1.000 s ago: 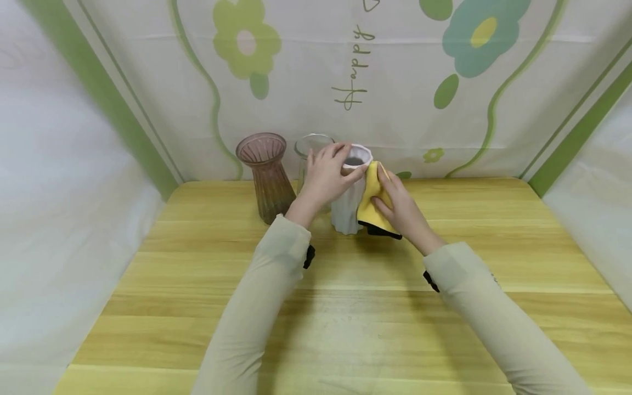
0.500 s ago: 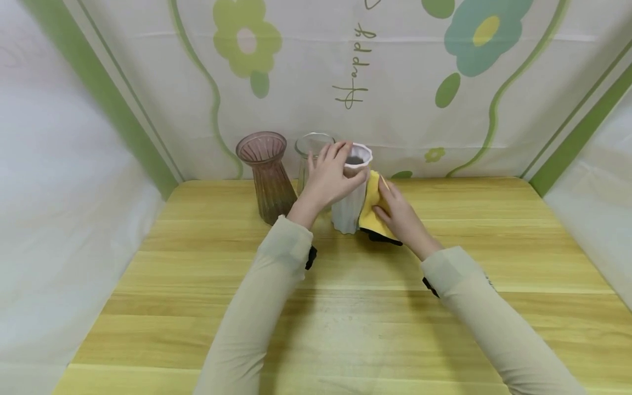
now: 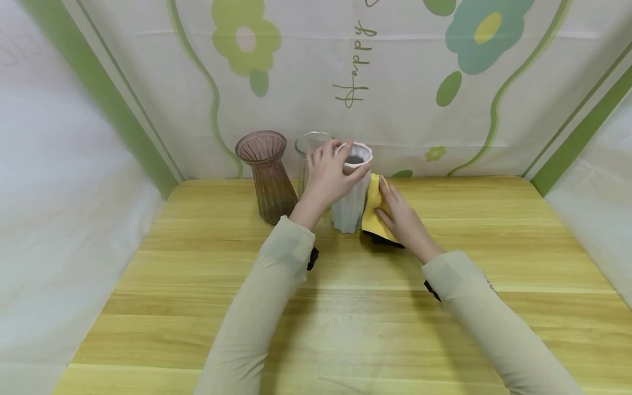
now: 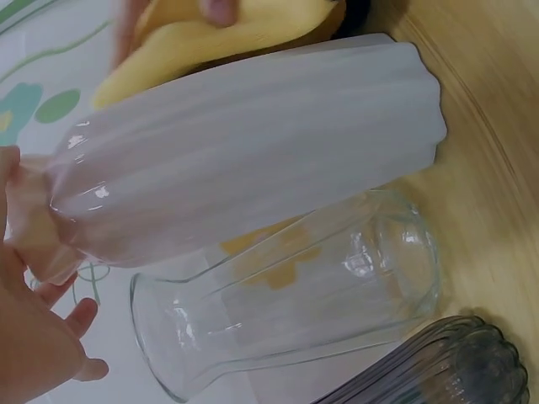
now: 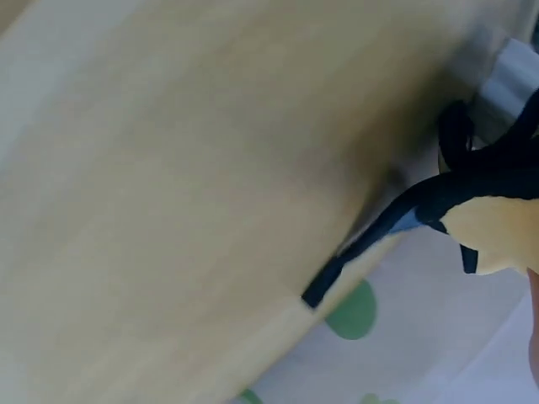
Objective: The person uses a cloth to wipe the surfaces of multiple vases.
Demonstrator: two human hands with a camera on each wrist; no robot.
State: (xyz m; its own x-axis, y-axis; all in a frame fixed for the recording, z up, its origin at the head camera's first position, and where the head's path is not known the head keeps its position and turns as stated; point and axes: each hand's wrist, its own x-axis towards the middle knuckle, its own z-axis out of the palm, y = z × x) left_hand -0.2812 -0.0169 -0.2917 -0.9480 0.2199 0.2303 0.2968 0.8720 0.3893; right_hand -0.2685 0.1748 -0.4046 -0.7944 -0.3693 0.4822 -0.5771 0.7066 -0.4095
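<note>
A white fluted vase (image 3: 348, 206) stands upright near the back of the table. My left hand (image 3: 327, 174) grips it around the neck, just below the scalloped rim, as the left wrist view also shows. In my right hand (image 3: 402, 216) is a yellow cloth (image 3: 373, 211) with a black edge, pinched between thumb and fingers and held along the vase's right side. The right wrist view shows the cloth's dark border (image 5: 421, 198) hanging in folds, with only a sliver of the hand at the frame's edge.
Left of the white vase, a clear glass vase (image 4: 286, 295) stands partly behind my left hand. Farther left is a purple-brown ribbed glass vase (image 3: 269, 181). A flower-printed curtain (image 3: 306, 71) rises behind the wooden table (image 3: 345, 318).
My right hand has moved the yellow cloth down from near the rim along the vase's right side. My left hand stays at the neck, and the vases stand where they were.
</note>
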